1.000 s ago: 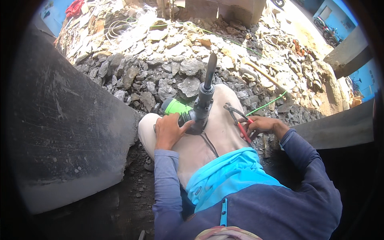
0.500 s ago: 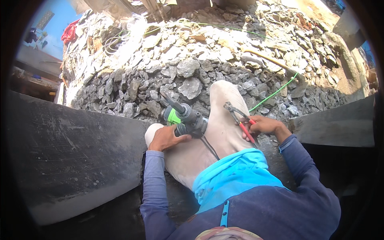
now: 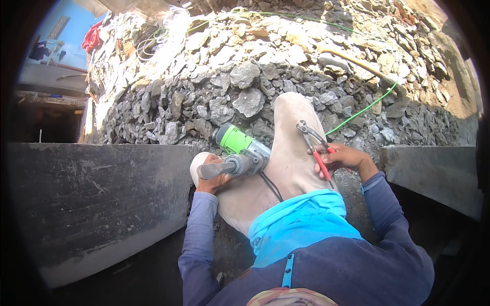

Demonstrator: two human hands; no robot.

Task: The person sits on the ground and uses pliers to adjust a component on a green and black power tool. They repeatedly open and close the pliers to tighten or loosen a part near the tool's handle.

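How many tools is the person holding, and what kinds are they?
Green and grey power drill, in the left hand: 1
Red-handled pliers, in the right hand: 1
Total: 2

rubble heap (image 3: 245, 97) | green cord (image 3: 360, 111) | dark concrete slab (image 3: 92, 199) | red cloth (image 3: 92, 36)

Left hand (image 3: 212, 176) swung drill (image 3: 237, 153) from upright down flat across thigh (image 3: 286, 153).
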